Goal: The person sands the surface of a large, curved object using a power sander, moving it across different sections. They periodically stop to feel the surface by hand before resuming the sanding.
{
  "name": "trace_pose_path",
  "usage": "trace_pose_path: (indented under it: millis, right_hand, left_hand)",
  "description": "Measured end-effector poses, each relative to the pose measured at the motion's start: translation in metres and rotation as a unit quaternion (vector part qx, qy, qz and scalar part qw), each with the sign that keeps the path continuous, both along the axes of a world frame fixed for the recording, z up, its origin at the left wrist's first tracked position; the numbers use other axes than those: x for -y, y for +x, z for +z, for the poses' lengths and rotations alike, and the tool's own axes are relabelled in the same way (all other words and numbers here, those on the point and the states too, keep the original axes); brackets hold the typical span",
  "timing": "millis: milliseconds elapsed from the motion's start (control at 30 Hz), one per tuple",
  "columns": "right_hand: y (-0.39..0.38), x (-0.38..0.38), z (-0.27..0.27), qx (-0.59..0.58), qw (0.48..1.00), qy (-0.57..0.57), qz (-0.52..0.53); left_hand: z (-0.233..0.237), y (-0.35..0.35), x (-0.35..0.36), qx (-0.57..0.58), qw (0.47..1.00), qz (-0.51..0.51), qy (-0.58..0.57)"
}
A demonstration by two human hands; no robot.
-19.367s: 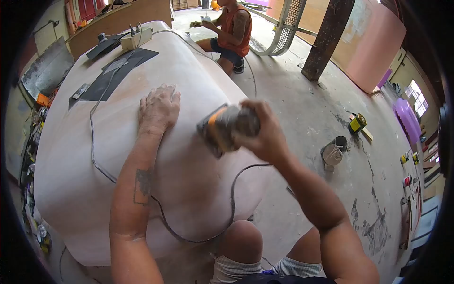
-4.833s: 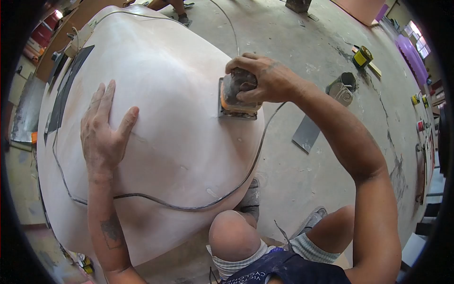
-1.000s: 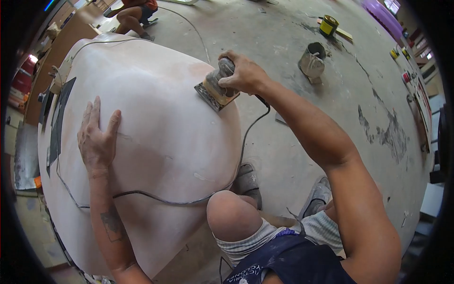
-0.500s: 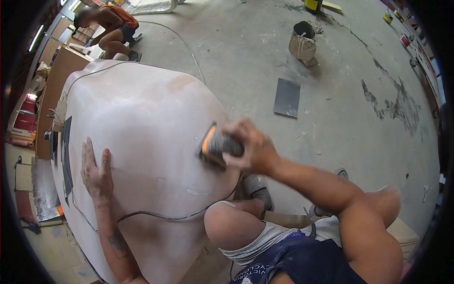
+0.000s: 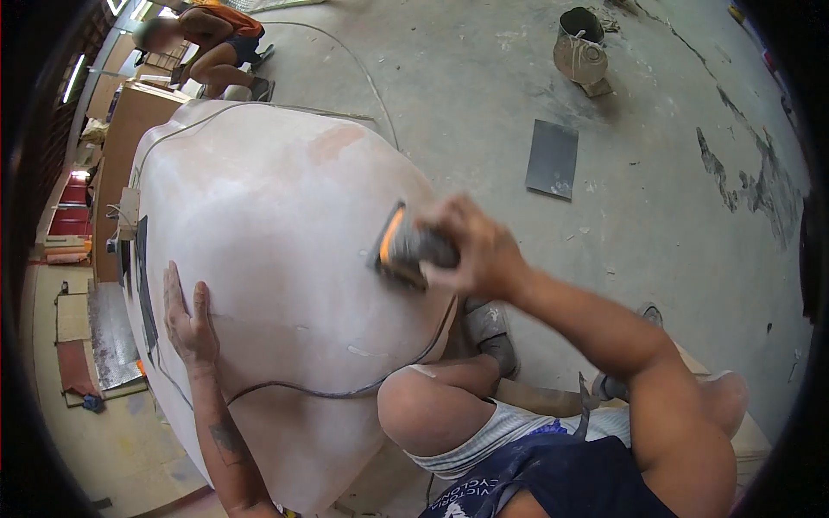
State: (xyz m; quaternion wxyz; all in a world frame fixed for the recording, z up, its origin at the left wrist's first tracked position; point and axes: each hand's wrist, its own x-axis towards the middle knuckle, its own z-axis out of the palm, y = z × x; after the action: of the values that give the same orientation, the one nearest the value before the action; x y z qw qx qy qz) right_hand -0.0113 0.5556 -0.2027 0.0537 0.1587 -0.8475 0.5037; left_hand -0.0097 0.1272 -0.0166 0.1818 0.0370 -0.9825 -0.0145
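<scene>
A large pale, curved shell (image 5: 285, 198) with pinkish patches lies in front of me. My right hand (image 5: 475, 246) is wrapped around a dark power sander (image 5: 419, 250) with an orange band. The sander's flat pad faces the shell near its right side; hand and tool are slightly blurred. My left hand (image 5: 192, 324) rests flat on the shell's left part, fingers stretched and thumb apart, holding nothing. A black cable (image 5: 319, 394) runs across the near part of the shell, below both hands.
A dark flat sheet (image 5: 553, 160) and a sooty can (image 5: 580, 52) are on the concrete floor. Another person (image 5: 220, 43) crouches at the far left, beside a wooden cabinet (image 5: 138, 147). A light cord (image 5: 363, 73) trails over the floor. My bent knee (image 5: 432, 410) is close to the shell.
My right hand has shifted the sander a little toward the shell's far end. My left hand stays flat in about the same spot. The whole view has turned slightly.
</scene>
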Motion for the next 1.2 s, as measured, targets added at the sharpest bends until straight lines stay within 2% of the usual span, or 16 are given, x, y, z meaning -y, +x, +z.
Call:
trace_pose_path:
  millis: [33,100,167,267,367,433,500,533,567,600,667,733,867,933,1033,1200]
  right_hand:
    - [0.026,0.003,-0.008,-0.043,0.999,-0.016,0.009]
    - [0.068,0.006,-0.013,-0.041,0.998,-0.054,0.018]
    - [0.077,0.006,-0.018,-0.04,0.996,-0.076,0.008]
    - [0.046,0.001,-0.033,-0.024,0.995,-0.088,-0.048]
    - [-0.035,-0.005,-0.041,-0.012,0.989,-0.097,-0.115]
    - [-0.072,-0.013,-0.026,0.151,0.976,-0.092,-0.125]
    - [-0.073,-0.016,-0.016,0.176,0.972,-0.096,-0.122]
    - [-0.074,-0.016,-0.013,0.188,0.97,-0.1,-0.119]
    - [-0.063,-0.013,-0.023,0.112,0.982,-0.104,-0.107]
    - [-0.04,-0.007,-0.033,0.037,0.989,-0.108,-0.095]
    - [0.017,-0.003,-0.023,0.04,0.994,-0.103,-0.019]
    - [0.056,-0.008,-0.011,-0.008,0.994,-0.094,0.051]
    - [0.073,-0.005,-0.017,-0.045,0.982,-0.174,0.064]
    - [0.071,-0.001,-0.024,-0.066,0.968,-0.233,0.066]
    - [0.065,-0.001,-0.022,-0.044,0.969,-0.235,0.056]
    - [-0.001,-0.005,-0.026,0.008,0.975,-0.223,-0.015]
  left_hand:
    - [0.0,0.0,0.001,0.001,1.0,0.003,-0.011]
    - [0.0,0.001,0.002,0.001,1.0,0.006,-0.02]
    - [-0.001,0.001,0.0,-0.002,1.0,0.008,-0.013]
    - [0.0,0.002,0.001,0.012,1.0,0.023,-0.014]
    - [-0.001,0.002,-0.004,-0.006,0.999,0.031,-0.028]
    - [-0.002,0.001,-0.001,-0.009,0.999,0.022,-0.022]
    - [-0.002,0.002,0.001,-0.008,1.0,0.016,-0.018]
    - [-0.002,0.002,0.001,-0.007,1.0,0.015,-0.015]
    - [-0.001,0.001,0.001,-0.007,1.0,0.012,-0.012]
    - [-0.001,0.001,0.002,-0.003,0.999,0.01,-0.039]
    - [-0.001,0.003,0.005,0.003,0.996,0.006,-0.092]
    - [-0.006,0.006,-0.004,0.003,0.977,-0.033,-0.212]
    - [-0.03,0.004,-0.071,0.09,0.91,-0.13,-0.384]
    - [-0.061,0.003,-0.101,0.179,0.905,-0.157,-0.354]
    - [-0.102,0.008,-0.139,0.255,0.923,-0.188,-0.22]
    - [-0.107,0.005,-0.15,0.232,0.932,-0.149,-0.234]
